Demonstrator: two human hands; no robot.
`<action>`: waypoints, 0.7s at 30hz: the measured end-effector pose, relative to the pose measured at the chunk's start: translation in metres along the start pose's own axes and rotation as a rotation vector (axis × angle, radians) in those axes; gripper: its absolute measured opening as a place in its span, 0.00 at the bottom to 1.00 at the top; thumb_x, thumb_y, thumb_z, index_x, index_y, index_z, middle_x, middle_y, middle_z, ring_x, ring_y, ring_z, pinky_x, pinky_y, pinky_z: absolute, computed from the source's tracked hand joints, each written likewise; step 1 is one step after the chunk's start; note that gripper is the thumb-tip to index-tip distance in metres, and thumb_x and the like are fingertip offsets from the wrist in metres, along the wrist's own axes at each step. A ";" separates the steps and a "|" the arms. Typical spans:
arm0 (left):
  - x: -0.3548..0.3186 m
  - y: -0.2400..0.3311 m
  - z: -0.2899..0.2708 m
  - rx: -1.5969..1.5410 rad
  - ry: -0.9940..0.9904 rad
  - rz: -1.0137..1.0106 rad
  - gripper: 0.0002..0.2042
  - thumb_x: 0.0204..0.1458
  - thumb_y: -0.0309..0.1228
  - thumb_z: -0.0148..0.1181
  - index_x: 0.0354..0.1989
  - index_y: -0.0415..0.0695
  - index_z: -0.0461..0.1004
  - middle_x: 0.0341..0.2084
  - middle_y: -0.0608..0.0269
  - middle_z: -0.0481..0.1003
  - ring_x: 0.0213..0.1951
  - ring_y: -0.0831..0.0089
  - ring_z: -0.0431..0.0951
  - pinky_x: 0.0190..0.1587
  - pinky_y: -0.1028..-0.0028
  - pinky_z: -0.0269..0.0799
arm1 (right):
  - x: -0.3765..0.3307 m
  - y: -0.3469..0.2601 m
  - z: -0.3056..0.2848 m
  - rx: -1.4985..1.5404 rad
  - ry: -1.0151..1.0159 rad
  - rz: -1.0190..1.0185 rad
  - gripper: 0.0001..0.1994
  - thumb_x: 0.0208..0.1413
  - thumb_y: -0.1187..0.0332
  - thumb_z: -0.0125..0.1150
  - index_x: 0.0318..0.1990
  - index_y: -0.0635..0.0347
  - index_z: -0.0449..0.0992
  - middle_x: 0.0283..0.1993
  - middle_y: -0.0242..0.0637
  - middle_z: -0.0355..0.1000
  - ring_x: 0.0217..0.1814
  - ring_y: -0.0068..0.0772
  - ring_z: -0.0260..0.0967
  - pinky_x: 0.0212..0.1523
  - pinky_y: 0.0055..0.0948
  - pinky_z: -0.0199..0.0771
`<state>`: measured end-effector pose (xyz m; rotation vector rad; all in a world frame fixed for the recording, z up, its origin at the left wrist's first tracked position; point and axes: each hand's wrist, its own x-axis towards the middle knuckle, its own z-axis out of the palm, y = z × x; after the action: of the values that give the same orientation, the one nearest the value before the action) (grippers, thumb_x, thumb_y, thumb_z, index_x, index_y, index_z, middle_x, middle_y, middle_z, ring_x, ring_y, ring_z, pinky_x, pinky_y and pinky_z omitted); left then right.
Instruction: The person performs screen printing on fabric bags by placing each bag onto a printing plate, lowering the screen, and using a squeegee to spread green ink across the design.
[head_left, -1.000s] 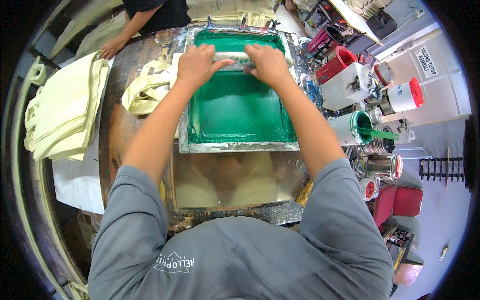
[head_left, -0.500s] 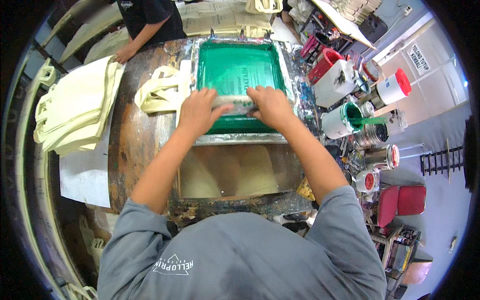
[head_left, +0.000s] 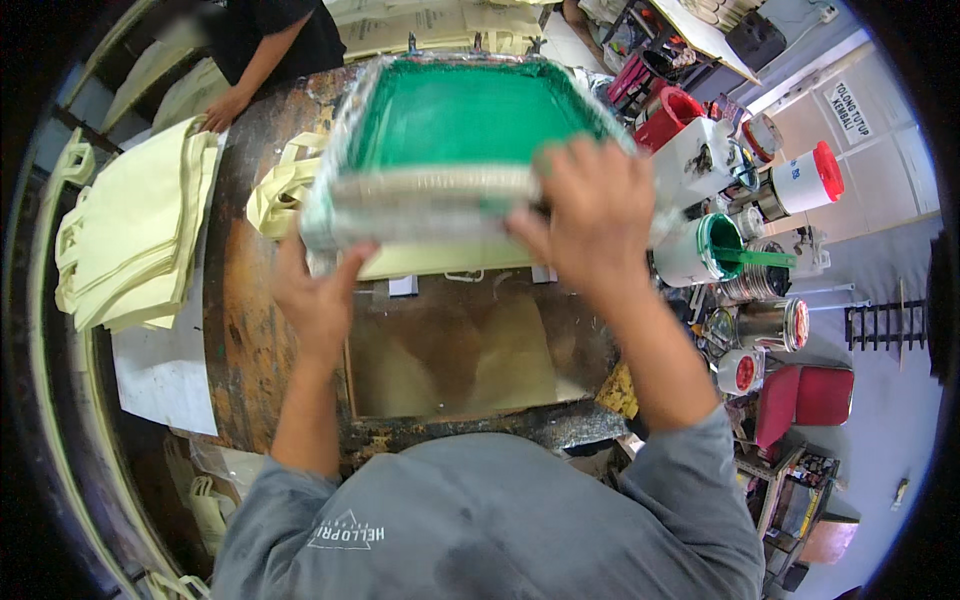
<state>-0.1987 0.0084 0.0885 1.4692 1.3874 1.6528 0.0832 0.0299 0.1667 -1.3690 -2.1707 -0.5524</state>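
A screen printing frame (head_left: 322, 200) with a green ink-covered mesh (head_left: 450, 120) is tilted, its near edge raised off the table. My left hand (head_left: 315, 300) grips its near left corner, thumb on the near side; its other fingers are partly hidden and blurred. In my right hand (head_left: 600, 215), blurred by motion, is the right end of a wide squeegee (head_left: 430, 190) lying along the frame's near side. Under the raised frame shows the edge of a cream tote bag (head_left: 445, 260), its handles (head_left: 285, 185) looping out at the left.
Cream tote bags (head_left: 135, 225) lie stacked at the left, where a co-worker's hand (head_left: 228, 108) rests. A white bucket (head_left: 685, 250) with green ink and several cans, including a white one with a red lid (head_left: 805, 185), stand along the right. A brown board (head_left: 450, 350) lies in front of me.
The frame's near edge has risen from the table. My left hand has left the squeegee for the frame's near left corner. My right hand has moved right, still on the squeegee.
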 end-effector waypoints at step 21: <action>0.084 -0.064 -0.005 0.567 -0.083 0.314 0.11 0.65 0.34 0.66 0.40 0.37 0.80 0.36 0.46 0.83 0.39 0.47 0.83 0.41 0.59 0.77 | 0.129 0.041 -0.026 -0.002 0.172 0.030 0.37 0.62 0.29 0.56 0.35 0.62 0.84 0.34 0.50 0.82 0.38 0.56 0.82 0.42 0.51 0.79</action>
<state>-0.2410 0.1020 0.0642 2.1402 1.7369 1.4050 0.0789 0.1218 0.2693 -1.3034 -2.0097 -0.6365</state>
